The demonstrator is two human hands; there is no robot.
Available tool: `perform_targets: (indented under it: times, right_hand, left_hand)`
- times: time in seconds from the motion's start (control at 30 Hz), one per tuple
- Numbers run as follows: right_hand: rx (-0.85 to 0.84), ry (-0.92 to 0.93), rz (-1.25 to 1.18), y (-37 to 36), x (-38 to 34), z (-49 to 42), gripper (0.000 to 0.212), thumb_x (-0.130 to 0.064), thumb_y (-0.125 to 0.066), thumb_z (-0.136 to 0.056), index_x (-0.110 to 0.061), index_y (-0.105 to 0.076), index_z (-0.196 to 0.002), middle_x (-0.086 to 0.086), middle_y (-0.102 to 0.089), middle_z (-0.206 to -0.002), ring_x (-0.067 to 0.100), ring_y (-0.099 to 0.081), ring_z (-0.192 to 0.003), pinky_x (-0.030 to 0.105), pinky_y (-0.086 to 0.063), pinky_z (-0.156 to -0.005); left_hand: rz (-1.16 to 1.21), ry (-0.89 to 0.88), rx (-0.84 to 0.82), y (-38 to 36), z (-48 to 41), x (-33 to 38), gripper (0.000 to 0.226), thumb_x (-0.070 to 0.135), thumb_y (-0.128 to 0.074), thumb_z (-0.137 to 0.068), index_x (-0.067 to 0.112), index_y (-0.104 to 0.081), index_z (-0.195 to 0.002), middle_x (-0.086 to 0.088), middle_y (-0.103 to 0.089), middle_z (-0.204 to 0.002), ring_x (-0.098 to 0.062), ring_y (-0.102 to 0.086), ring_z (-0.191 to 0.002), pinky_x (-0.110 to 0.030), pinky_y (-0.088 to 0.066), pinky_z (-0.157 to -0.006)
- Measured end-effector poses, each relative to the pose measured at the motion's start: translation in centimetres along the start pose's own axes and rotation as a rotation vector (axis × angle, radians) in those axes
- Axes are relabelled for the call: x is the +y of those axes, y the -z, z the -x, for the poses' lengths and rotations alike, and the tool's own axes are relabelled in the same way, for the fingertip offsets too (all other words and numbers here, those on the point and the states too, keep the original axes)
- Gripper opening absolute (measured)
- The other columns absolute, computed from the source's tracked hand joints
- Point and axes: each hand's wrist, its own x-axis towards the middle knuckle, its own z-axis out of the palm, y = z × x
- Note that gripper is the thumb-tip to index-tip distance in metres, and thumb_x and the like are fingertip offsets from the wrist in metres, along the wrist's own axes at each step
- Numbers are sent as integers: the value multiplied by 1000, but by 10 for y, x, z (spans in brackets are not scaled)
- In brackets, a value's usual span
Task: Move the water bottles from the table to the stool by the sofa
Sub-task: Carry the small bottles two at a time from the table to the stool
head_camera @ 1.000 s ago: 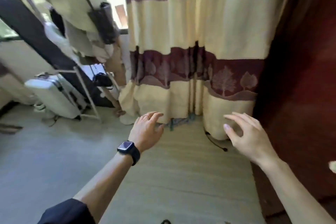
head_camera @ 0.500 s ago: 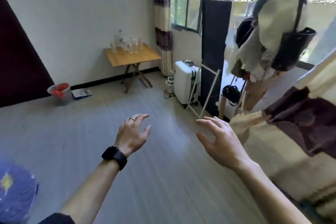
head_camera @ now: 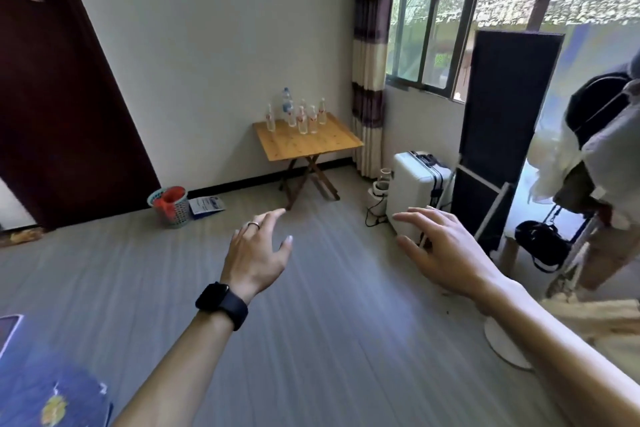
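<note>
Several clear water bottles [head_camera: 302, 116] with red labels stand upright at the back of a small wooden folding table [head_camera: 311, 144] against the far wall; one taller bottle [head_camera: 286, 105] has a blue label. My left hand [head_camera: 258, 255], with a ring and a black watch on the wrist, is stretched forward, fingers relaxed, holding nothing. Just as empty is my right hand [head_camera: 438, 250], its fingers spread. Both hands are far from the table. No stool or sofa is in view.
A white suitcase [head_camera: 415, 184] stands by the window wall, with a cable and small appliance [head_camera: 379, 187] beside it. A teal basket [head_camera: 171, 206] and a leaflet lie by the dark door. A black panel [head_camera: 498, 135], clothes rack and fan base [head_camera: 502, 343] are right.
The view has swung from the curtain round to the far wall and now faces the table, which looks nearer. Both hands stay raised, open and empty.
</note>
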Motion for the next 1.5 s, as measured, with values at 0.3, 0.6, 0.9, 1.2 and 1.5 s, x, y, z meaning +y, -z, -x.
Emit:
perform_targets:
  times: [0.3,0.6,0.9,1.2,1.5]
  right_hand:
    - [124,25,-126,-36,26,-159,41,-49,-56,-94,-43,-53,-135,-17,-51,-142,11,-33,-139,22,-25,-110]
    - [127,115,-186,-77,78,-352,41,-49,-57,-92,-40,-57,-132,-16,-55,-137,12,-41,-134,30,-35,-111]
    - [50,139,-183,-155,109,-519,42,-47,-55,-94,-37,-56,-134,-15,-54,-138,15,-41,-133,25,-31,-107]
    - [-13,51,-102,-235,147,-685,42,-52,-52,-94,-41,-55,-134,-13,-53,-139,19,-40,-135,33,-34,-112]
    - [60,1,-112,-282,182,-847,38,-52,-56,-90,-37,-65,-123,-9,-60,-133,21,-47,-130,29,-33,-108]
  left_hand:
    - [5,-52,49,-20,-163,-13,52,42,-57,-91,28,-47,-140,1,-52,-142,-20,-47,-132,-46,-38,-109]
    - [-16,17,98,-60,-335,-47,50,37,-61,-92,27,-50,-139,1,-53,-141,-21,-49,-130,-41,-39,-108]
    - [-44,117,74,-112,-471,-128,49,36,-61,-92,28,-49,-139,0,-52,-142,-22,-47,-130,-37,-37,-109]
    - [34,61,-60,-190,-653,-194,49,35,-61,-92,27,-50,-139,0,-50,-143,-21,-45,-133,-41,-35,-111]
    - [23,32,-112,-249,-828,-247,49,38,-59,-93,28,-48,-140,1,-49,-145,-21,-46,-131,-41,-38,-109]
